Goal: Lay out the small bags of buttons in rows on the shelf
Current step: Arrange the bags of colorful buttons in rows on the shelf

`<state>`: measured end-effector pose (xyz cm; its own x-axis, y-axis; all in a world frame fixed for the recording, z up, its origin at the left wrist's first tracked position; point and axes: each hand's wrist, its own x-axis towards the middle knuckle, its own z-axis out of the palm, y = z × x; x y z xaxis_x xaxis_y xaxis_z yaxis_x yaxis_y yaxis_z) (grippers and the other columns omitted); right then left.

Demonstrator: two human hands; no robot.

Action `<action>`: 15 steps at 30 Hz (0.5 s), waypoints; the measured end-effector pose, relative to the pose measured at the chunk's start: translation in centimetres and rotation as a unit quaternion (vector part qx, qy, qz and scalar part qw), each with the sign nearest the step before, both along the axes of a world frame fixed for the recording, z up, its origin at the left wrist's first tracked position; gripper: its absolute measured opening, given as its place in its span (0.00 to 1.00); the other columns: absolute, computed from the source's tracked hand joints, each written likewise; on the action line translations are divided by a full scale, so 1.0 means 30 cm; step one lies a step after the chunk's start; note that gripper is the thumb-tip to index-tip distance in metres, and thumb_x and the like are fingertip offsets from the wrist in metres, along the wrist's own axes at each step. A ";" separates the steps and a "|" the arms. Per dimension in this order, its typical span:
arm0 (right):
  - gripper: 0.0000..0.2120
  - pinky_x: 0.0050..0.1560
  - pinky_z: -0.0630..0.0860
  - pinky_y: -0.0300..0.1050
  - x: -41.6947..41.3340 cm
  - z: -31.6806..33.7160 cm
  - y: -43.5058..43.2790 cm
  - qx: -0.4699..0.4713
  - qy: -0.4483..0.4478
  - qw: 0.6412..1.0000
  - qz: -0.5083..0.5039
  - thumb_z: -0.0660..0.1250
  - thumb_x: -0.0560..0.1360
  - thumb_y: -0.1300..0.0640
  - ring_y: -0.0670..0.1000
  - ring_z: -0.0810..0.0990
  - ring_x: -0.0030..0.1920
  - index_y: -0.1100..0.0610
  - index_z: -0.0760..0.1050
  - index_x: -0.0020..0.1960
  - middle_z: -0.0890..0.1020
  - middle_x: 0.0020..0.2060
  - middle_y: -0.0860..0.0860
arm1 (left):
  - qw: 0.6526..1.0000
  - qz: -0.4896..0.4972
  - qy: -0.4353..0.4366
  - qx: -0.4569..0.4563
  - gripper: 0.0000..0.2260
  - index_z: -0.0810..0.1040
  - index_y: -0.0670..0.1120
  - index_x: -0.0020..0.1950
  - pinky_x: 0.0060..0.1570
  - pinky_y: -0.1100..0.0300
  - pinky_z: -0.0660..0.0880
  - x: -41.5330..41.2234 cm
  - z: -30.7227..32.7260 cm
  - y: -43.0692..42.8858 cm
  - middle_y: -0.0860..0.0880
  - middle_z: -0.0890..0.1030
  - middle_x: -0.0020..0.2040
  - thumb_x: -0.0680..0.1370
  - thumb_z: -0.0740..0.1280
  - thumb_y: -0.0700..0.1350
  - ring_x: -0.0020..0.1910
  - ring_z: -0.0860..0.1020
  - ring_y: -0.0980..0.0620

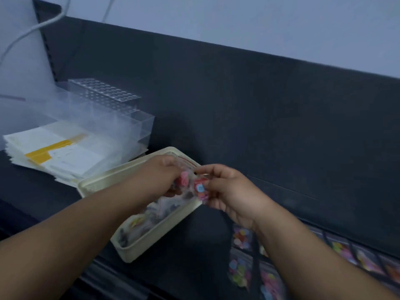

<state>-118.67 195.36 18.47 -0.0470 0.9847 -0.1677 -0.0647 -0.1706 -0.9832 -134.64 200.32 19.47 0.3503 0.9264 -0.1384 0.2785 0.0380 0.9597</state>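
A cream plastic basket (pixel 138 250) stands on the dark shelf (pixel 281 148) and holds several clear bags of coloured buttons. Above its far end both hands meet. My left hand (pixel 160 174) holds clear bags with pink buttons (pixel 184 177). My right hand (pixel 225 191) pinches a small bag of red and blue buttons (pixel 200 188) right beside them. Several button bags (pixel 240 271) lie flat in rows on the shelf at the lower right, partly hidden by my right forearm. The frame is blurred.
A stack of white packets with a yellow strip (pixel 56 152) lies at the left. Behind it stand clear plastic boxes (pixel 121 120) and a perforated clear rack (pixel 106 92). A white cable (pixel 32 29) hangs on the wall at top left.
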 end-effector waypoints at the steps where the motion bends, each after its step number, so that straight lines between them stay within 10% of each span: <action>1: 0.13 0.39 0.79 0.42 0.045 0.002 -0.033 0.005 0.009 1.000 -0.012 0.61 0.76 0.70 0.48 0.80 0.38 0.57 0.76 0.55 0.80 0.42 0.54 | 1.000 -0.008 -0.008 -0.016 0.08 0.80 0.43 0.47 0.36 0.59 0.75 0.043 0.005 -0.024 0.43 0.80 0.38 0.76 0.61 0.36 0.34 0.78 0.48; 10: 0.19 0.41 0.78 0.45 0.456 -0.022 -0.416 0.034 -0.012 0.992 -0.117 0.66 0.71 0.74 0.48 0.81 0.36 0.59 0.73 0.59 0.80 0.33 0.50 | 0.973 -0.160 -0.078 -0.145 0.07 0.77 0.44 0.48 0.38 0.57 0.77 0.475 0.006 -0.350 0.42 0.84 0.45 0.72 0.71 0.43 0.38 0.81 0.49; 15: 0.22 0.38 0.76 0.40 0.644 -0.056 -0.651 0.045 -0.012 0.985 -0.165 0.67 0.69 0.77 0.47 0.80 0.35 0.57 0.73 0.57 0.82 0.34 0.49 | 0.979 -0.163 -0.041 -0.113 0.08 0.74 0.43 0.40 0.33 0.58 0.74 0.710 -0.061 -0.560 0.48 0.78 0.26 0.71 0.69 0.32 0.26 0.76 0.54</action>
<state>-99.36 175.82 16.79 0.2806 0.9568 -0.0759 -0.0778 -0.0561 -0.9954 -113.33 183.50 17.64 0.6404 0.7127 -0.2864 0.2344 0.1737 0.9565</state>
